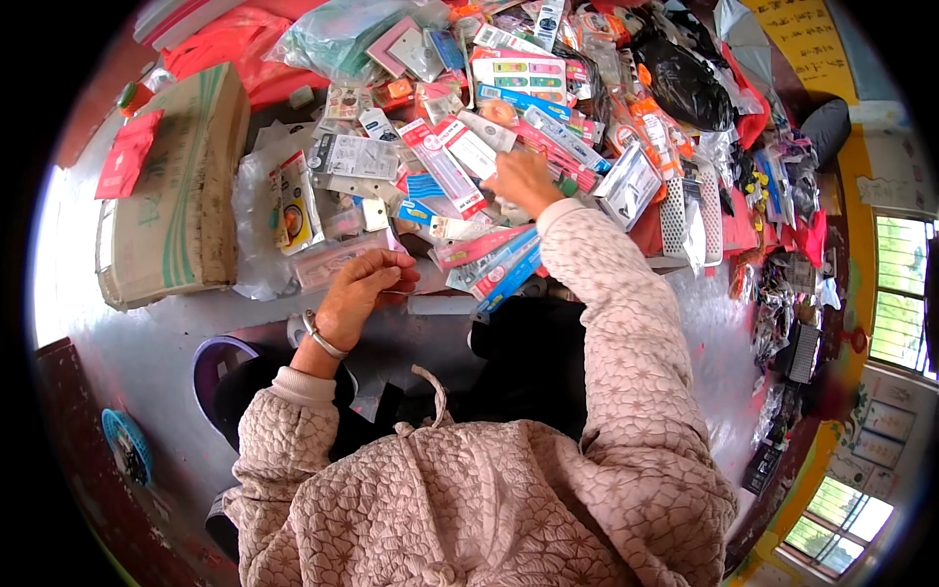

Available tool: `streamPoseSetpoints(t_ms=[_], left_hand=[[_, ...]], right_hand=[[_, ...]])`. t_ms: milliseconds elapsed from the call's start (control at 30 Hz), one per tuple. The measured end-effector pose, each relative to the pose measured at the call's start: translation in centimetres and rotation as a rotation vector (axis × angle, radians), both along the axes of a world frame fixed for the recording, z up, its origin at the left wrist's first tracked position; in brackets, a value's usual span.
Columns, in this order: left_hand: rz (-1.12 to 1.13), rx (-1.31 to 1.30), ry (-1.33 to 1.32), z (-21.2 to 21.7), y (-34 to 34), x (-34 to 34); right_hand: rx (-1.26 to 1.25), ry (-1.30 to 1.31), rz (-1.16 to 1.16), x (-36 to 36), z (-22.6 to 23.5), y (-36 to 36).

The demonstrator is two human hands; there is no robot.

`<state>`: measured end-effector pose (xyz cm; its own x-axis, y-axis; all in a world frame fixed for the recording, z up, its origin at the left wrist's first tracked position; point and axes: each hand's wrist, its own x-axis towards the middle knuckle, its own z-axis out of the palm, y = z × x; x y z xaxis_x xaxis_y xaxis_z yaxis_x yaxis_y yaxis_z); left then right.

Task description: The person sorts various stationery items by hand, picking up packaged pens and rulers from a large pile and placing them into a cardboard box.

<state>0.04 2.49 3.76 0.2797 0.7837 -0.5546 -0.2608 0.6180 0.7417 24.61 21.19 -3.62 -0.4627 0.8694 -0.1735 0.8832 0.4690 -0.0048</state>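
Observation:
My right hand [523, 183] reaches into a heap of packaged small goods, its fingers curled down over the packs. What those fingers grip, if anything, is hidden. Close to them lie a white-and-red packet [466, 147] and a long red-and-white carded pack [440, 168]. My left hand [364, 295], a bangle at its wrist, hovers at the near edge of the heap with fingers bent together; their contents cannot be made out. Beside it sits a clear pink-tinted pack [333, 258]. Several blue and pink long packs [499, 264] lie between my hands.
A large cardboard box [181, 210] with a red packet [130, 155] on it stands at left. White perforated baskets [690, 220] are at right, with a black plastic bag [685, 83] behind. A purple bucket [207, 377] and blue basket [127, 445] stand lower left.

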Motion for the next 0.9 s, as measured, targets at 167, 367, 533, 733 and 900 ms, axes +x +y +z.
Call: streamPoseSetpoints(t_ms=[167,367,533,733,900], left_hand=[[0.019,-0.018,0.014,0.6,-0.2,-0.5],[0.000,0.002,-0.013,0.8,-0.2,-0.5],[0.018,0.011,-0.021,1.0,-0.3,-0.5],[-0.004,0.045,-0.016,0.7,-0.3,-0.8],[0.031,0.055,-0.008,0.6,-0.7,-1.0]], right_hand=[[-0.074,0.012,-0.018,-0.1,-1.7,1.1],[-0.308,0.160,-0.177,5.0,-1.4,3.4],[-0.474,0.433,-0.385,8.4,-0.5,4.4],[-0.750,0.833,-0.513,7.9,2.1,2.9],[-0.850,0.918,-0.441,3.6,6.4,0.9]])
